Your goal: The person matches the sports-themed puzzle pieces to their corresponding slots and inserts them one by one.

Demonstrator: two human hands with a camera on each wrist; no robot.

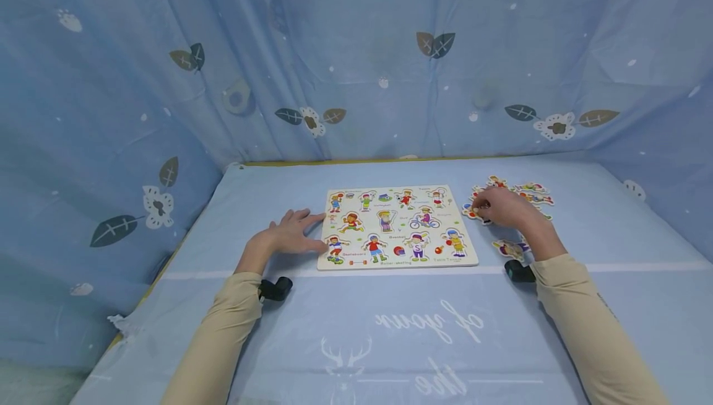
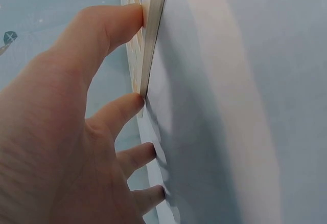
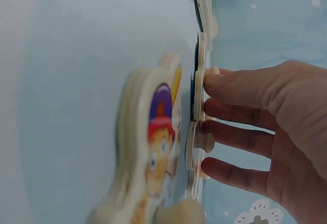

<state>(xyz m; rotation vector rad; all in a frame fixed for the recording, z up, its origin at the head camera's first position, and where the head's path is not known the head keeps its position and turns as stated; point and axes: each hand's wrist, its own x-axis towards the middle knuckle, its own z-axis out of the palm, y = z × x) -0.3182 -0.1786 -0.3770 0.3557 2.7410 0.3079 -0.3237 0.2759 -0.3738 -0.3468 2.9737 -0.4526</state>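
Observation:
A wooden puzzle board (image 1: pixel 398 226) printed with sports figures lies flat on the cloth-covered table. My left hand (image 1: pixel 291 232) is at its left edge, thumb and index finger (image 2: pixel 127 109) touching the board's side (image 2: pixel 149 55), fingers spread. To the right of the board, my right hand (image 1: pixel 504 207) reaches over a cluster of loose wooden puzzle pieces. Its thumb and index finger pinch the small knob (image 3: pixel 212 70) of one puzzle piece (image 3: pixel 199 96), which lies among the others. Part of that piece is hidden by the hand in the head view.
Another puzzle piece (image 1: pixel 511 249) with a purple-capped figure lies under the right wrist, near that wrist's camera (image 1: pixel 519 271). More pieces (image 1: pixel 533 194) lie beyond the right hand. A blue patterned curtain (image 1: pixel 356 52) hangs along the table's back and sides.

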